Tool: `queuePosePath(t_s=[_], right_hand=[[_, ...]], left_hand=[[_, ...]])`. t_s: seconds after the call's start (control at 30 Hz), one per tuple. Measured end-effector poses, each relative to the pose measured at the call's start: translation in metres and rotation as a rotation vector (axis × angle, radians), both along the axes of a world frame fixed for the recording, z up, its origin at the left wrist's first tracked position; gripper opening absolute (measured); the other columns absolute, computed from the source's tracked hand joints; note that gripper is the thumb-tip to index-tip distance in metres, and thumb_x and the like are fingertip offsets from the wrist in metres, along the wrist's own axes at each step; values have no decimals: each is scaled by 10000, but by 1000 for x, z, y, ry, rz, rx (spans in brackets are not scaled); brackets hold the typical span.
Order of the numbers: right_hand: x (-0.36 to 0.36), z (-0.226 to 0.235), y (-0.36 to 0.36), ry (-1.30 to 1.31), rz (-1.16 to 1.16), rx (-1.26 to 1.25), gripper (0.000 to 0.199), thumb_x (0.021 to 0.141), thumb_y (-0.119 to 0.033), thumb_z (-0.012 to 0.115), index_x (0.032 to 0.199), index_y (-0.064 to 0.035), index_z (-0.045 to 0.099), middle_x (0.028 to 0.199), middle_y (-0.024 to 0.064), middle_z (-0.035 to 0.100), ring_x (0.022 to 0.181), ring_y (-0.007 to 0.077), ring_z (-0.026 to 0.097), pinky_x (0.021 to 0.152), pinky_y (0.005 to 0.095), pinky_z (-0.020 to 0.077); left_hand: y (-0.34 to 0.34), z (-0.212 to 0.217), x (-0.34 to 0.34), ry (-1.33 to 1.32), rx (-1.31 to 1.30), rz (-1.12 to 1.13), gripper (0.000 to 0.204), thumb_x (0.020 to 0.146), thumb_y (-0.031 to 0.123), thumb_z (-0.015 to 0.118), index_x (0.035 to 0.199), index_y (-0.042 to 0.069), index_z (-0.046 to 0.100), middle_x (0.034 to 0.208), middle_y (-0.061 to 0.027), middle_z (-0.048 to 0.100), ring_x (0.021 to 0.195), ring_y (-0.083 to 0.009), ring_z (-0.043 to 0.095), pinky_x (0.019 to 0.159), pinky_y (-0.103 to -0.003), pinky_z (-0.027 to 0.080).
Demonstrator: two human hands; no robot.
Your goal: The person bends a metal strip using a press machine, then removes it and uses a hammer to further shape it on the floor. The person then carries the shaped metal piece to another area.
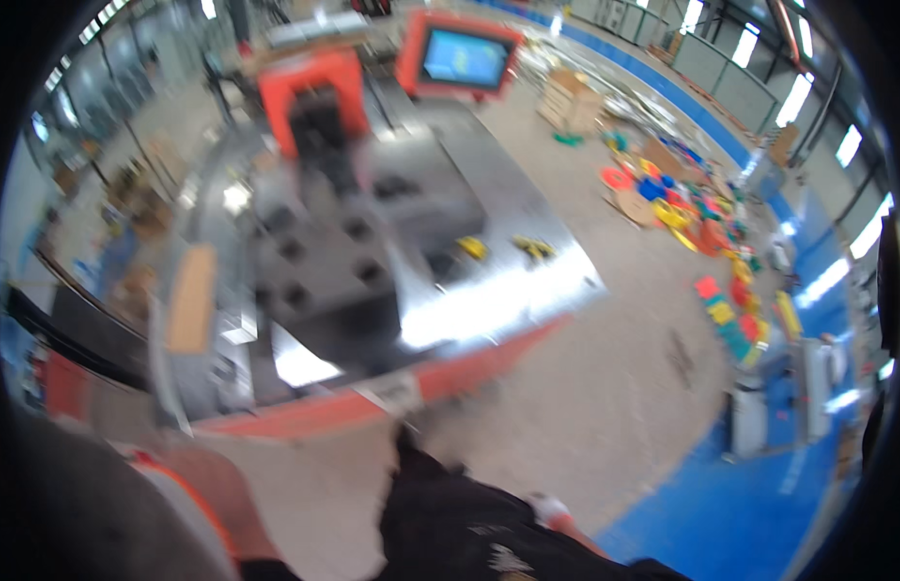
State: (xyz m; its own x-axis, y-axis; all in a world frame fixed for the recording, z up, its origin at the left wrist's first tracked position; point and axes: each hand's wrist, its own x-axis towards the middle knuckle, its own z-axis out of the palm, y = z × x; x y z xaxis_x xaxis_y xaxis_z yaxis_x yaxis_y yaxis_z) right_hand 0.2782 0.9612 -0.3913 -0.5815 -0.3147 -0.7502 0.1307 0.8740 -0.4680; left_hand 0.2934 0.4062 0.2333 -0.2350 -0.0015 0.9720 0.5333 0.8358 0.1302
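My left hand (92, 504) is a large grey, blurred shape at the lower left, close to the camera. It seems to wear a glove with an orange-edged white cuff (193, 499), with bare forearm beside it. Its fingers cannot be made out. My right hand (549, 505), in a whitish glove, hangs low by my dark clothing, apart from the machine; its fingers are blurred. Ahead stands a red-framed machine (348, 77) with a metal worktable (460, 310). Two small yellow objects, one (472, 248) left of the other (534, 248), lie on the table's right part.
A dark plate with round holes (324, 266) is on the table, and a tan strip (192, 300) lies at its left. A red-cased screen (462, 58) stands behind. Colourful pieces (678, 208) and a cardboard box (569, 102) are on the floor at the right.
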Motion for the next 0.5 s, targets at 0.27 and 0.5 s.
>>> queuePosePath(t_s=[0.27, 0.5], right_hand=[[-75, 30, 9, 63, -101, 200, 536, 985, -542, 673, 1237, -78, 768, 1264, 228, 754, 1122, 327, 716, 983, 469, 561], [12, -8, 15, -33, -46, 361, 478, 1002, -525, 685, 1135, -79, 792, 1177, 253, 768, 991, 278, 742, 873, 490, 600]], left_hand=[[3, 6, 30, 158, 103, 87, 519, 1011, 263, 744, 1442, -5, 636, 1346, -143, 698, 1164, -257, 705, 998, -350, 580], [-62, 12, 53, 92, 49, 229, 523, 984, 251, 764, 1421, -11, 645, 1317, -140, 701, 1144, -259, 701, 983, -353, 579]])
